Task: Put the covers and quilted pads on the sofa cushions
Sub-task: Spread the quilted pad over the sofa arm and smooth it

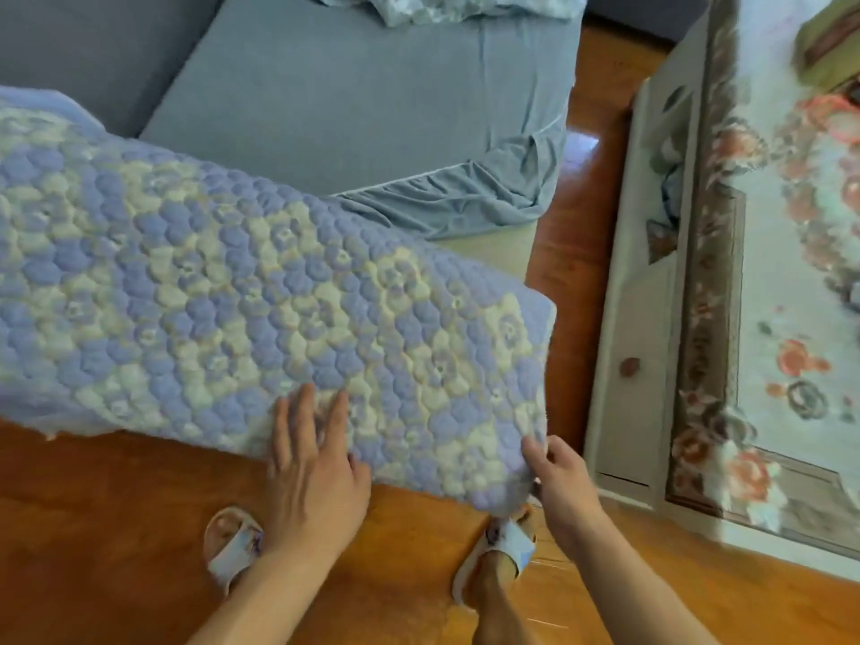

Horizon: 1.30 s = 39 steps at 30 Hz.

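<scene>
Under the left hand's [312,477] flat fingers [298,421] lies the quilted pad [260,290].

A quilted pad [242,290], puffy and stitched in small rounded bubbles, shows a pattern of lavender-blue and cream patches with flower shapes. It stretches slantwise from the far left down toward the near right, held up above the wooden floor, and its near right corner is rounded and thick. Behind it lies a sofa cushion [353,114], wide and flat, wearing a plain grey-blue cover. The cover is smooth across the top but bunched and wrinkled along the cushion's near edge and at its near right corner. At the cushion's far edge lies a crumpled pale patterned cloth [433,4], only partly in view.
</scene>
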Each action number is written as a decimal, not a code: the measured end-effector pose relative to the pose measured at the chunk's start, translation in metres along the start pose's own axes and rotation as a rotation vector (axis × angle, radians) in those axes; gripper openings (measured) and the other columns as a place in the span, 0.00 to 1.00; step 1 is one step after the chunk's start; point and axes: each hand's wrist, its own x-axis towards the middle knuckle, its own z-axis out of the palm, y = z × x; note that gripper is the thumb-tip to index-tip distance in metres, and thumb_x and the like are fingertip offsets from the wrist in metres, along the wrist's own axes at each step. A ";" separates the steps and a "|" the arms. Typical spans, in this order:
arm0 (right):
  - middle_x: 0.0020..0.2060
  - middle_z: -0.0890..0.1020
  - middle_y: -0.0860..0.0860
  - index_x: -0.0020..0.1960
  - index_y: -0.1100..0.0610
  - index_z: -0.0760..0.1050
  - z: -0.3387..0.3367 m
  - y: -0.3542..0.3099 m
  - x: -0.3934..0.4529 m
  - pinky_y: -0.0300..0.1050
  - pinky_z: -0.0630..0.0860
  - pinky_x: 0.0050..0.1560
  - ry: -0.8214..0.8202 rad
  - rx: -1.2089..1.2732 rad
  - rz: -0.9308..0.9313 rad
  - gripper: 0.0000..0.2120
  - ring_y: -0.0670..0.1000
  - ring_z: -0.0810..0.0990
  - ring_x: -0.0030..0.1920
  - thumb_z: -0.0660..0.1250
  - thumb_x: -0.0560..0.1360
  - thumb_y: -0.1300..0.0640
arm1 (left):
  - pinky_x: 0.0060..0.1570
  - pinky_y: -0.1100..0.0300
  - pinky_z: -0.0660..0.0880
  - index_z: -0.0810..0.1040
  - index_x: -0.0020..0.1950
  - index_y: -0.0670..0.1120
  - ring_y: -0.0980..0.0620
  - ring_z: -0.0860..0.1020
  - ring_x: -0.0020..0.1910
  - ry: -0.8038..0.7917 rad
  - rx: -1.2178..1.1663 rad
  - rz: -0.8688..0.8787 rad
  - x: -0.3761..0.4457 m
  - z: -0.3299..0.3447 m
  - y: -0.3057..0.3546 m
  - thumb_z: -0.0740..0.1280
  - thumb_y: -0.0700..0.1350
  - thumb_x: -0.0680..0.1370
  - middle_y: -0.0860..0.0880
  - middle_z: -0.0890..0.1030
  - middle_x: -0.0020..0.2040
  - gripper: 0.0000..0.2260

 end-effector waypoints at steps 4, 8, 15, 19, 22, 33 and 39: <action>0.48 0.86 0.54 0.50 0.59 0.77 -0.020 0.005 0.023 0.51 0.81 0.46 -0.331 0.072 0.103 0.13 0.57 0.85 0.50 0.66 0.81 0.49 | 0.76 0.44 0.59 0.43 0.82 0.53 0.44 0.37 0.80 -0.004 0.025 -0.165 -0.019 0.015 0.043 0.64 0.50 0.80 0.51 0.36 0.81 0.38; 0.54 0.84 0.53 0.56 0.61 0.77 -0.040 -0.006 0.046 0.59 0.81 0.55 -0.477 0.027 0.025 0.20 0.56 0.84 0.54 0.69 0.78 0.43 | 0.77 0.43 0.57 0.59 0.80 0.49 0.44 0.46 0.80 0.061 0.108 0.012 -0.010 0.002 0.077 0.64 0.48 0.80 0.47 0.49 0.81 0.29; 0.61 0.80 0.48 0.68 0.48 0.73 -0.027 0.084 0.012 0.40 0.77 0.60 -0.648 0.131 0.106 0.29 0.48 0.78 0.63 0.79 0.71 0.52 | 0.73 0.28 0.47 0.54 0.82 0.57 0.31 0.36 0.78 -0.257 0.857 0.865 0.032 0.014 0.136 0.69 0.65 0.73 0.45 0.40 0.82 0.42; 0.63 0.66 0.46 0.75 0.41 0.64 -0.005 0.120 0.015 0.47 0.69 0.69 -0.420 -0.139 0.031 0.37 0.49 0.67 0.65 0.78 0.71 0.53 | 0.71 0.29 0.36 0.45 0.83 0.51 0.34 0.31 0.77 -0.317 1.178 1.132 0.050 0.016 0.159 0.53 0.69 0.79 0.42 0.37 0.81 0.39; 0.60 0.62 0.47 0.77 0.41 0.60 0.019 0.128 0.017 0.35 0.77 0.48 -0.356 0.013 0.103 0.41 0.49 0.73 0.53 0.75 0.72 0.62 | 0.71 0.29 0.36 0.53 0.82 0.48 0.33 0.41 0.80 -0.376 1.274 1.253 0.061 0.025 0.175 0.48 0.69 0.80 0.40 0.50 0.82 0.37; 0.44 0.77 0.47 0.49 0.48 0.73 0.101 0.134 0.038 0.42 0.74 0.49 0.115 0.320 0.239 0.12 0.47 0.75 0.47 0.69 0.75 0.63 | 0.60 0.38 0.68 0.79 0.37 0.47 0.43 0.75 0.38 -0.403 1.201 1.596 0.083 0.051 0.194 0.57 0.66 0.77 0.48 0.75 0.33 0.25; 0.48 0.83 0.49 0.59 0.51 0.77 0.134 0.105 0.043 0.36 0.79 0.49 0.257 1.472 0.337 0.07 0.46 0.82 0.48 0.64 0.82 0.55 | 0.45 0.50 0.67 0.78 0.41 0.51 0.45 0.76 0.39 -0.492 1.364 1.559 0.079 0.069 0.210 0.47 0.68 0.79 0.50 0.77 0.36 0.29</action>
